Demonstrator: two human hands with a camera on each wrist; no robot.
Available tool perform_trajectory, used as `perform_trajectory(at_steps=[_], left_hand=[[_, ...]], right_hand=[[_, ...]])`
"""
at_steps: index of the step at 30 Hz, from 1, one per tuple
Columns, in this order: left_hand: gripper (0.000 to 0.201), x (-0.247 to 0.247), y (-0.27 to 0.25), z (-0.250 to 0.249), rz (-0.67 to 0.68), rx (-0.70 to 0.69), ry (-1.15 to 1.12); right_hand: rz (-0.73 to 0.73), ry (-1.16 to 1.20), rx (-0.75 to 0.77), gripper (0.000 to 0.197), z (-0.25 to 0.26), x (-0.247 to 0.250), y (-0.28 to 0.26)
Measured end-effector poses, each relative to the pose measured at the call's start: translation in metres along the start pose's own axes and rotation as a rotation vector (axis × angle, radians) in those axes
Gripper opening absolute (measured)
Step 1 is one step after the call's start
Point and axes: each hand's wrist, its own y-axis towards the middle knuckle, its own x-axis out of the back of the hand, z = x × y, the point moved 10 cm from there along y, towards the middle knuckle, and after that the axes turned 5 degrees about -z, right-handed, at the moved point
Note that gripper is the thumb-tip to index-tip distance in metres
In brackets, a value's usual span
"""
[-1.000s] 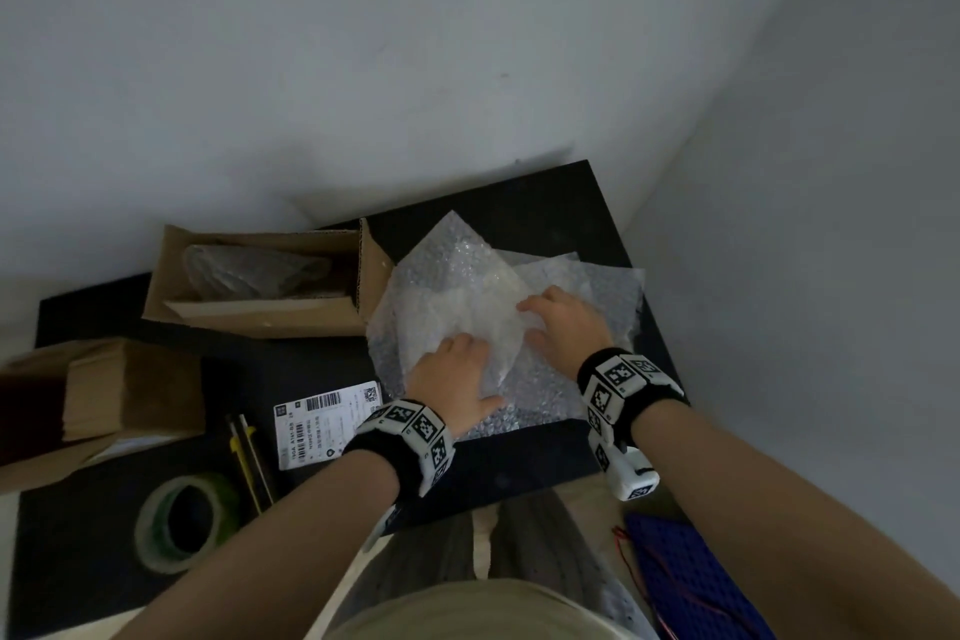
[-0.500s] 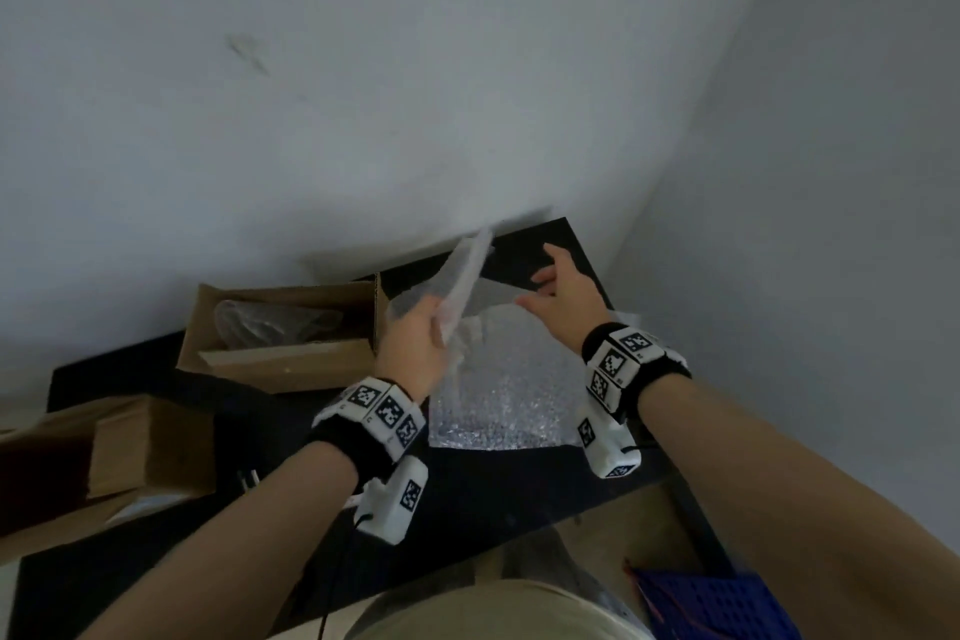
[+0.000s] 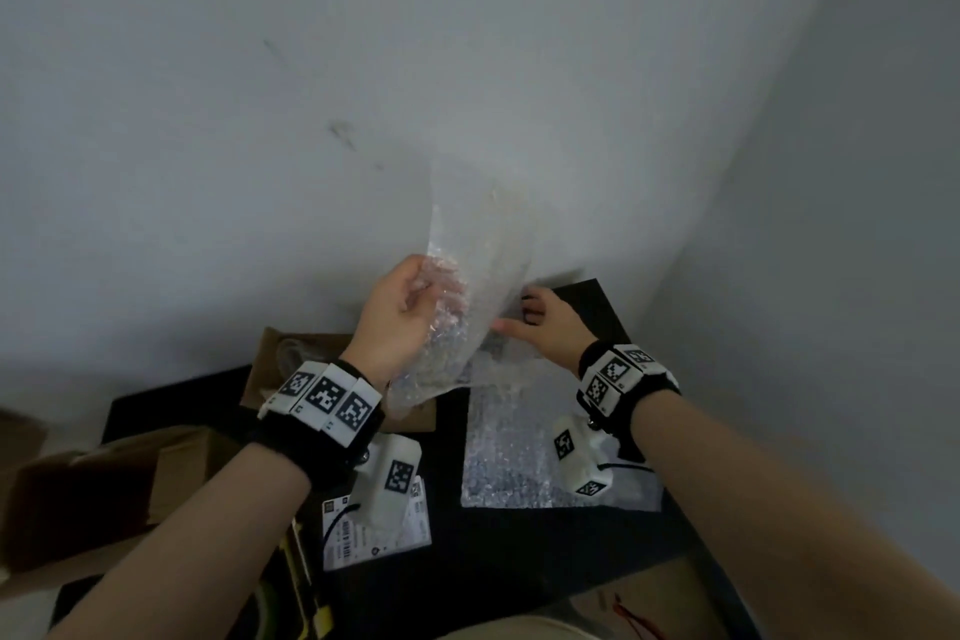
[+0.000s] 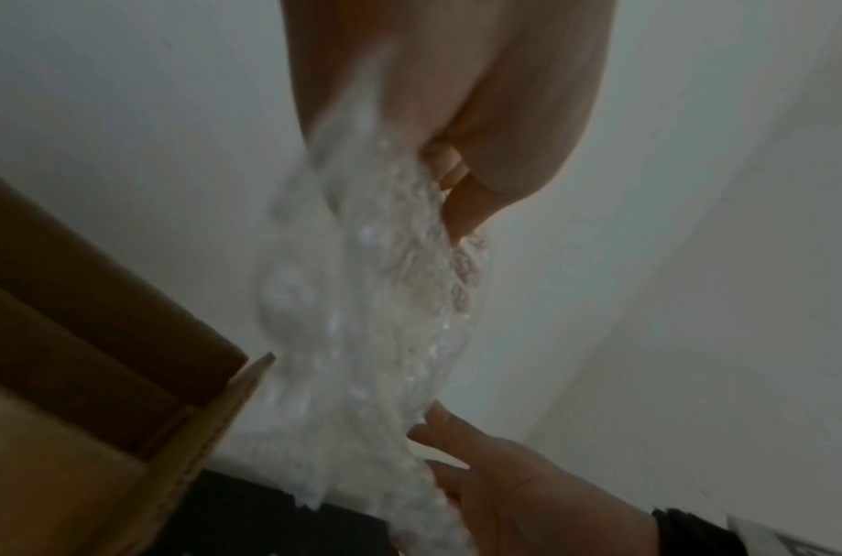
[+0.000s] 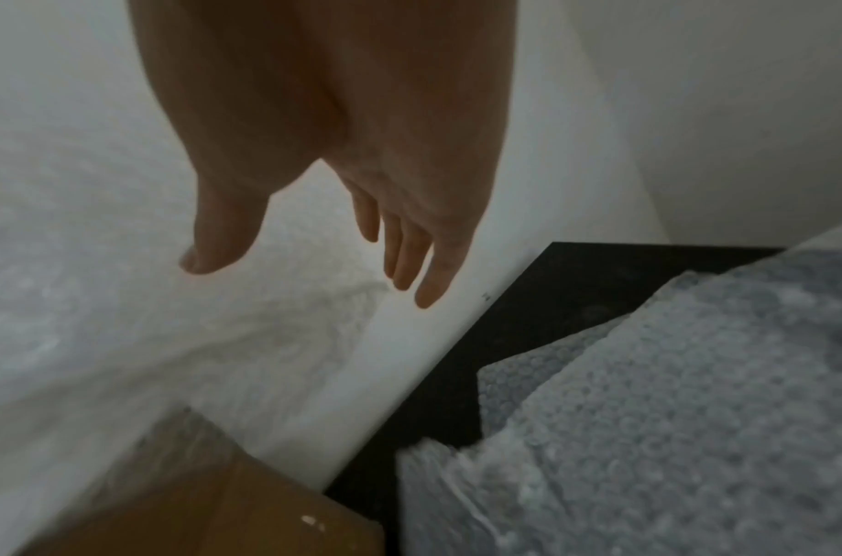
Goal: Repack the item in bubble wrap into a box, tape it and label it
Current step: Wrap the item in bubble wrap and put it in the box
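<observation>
Both bare forearms wear black wrist straps ringed with white blocks bearing black square-patterned markers. A white marked camera housing with a thin black cable hangs beneath each wrist.

Lifted bubble wrap hung between both hands, screening the open box at nine o'clock; bare black table lay open at six o'clock, wall blocking twelve.

I read this as a makeshift packing corner in a plain room. Landmark: small black table, pushed into the corner of two bare grey walls. On it: open cardboard boxes at left, shipping label near front, bubble wrap sheet at right.
</observation>
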Motion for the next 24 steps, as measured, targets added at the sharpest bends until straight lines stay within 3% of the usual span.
perform_trajectory(at_steps=[2,6,10,18,24], left_hand=[[0.028,0.009,0.001,-0.002,0.01,0.023,-0.017],[0.014,0.038,0.004,0.007,-0.053,0.092,-0.045],[0.016,0.077,0.009,0.03,-0.14,0.175,0.04],[0.016,0.106,0.011,0.055,-0.142,0.325,-0.043],[0.018,0.112,0.011,0.066,-0.129,0.416,-0.177]], right_hand=[[-0.029,0.102,-0.037,0.078,0.002,-0.001,0.005],[-0.08,0.278,-0.032,0.049,0.014,0.004,0.01],[-0.054,0.431,-0.062,0.044,0.02,0.005,0.012],[0.072,0.551,-0.083,0.037,0.048,-0.006,0.007],[0.076,0.49,0.041,0.01,0.071,-0.002,0.002]])
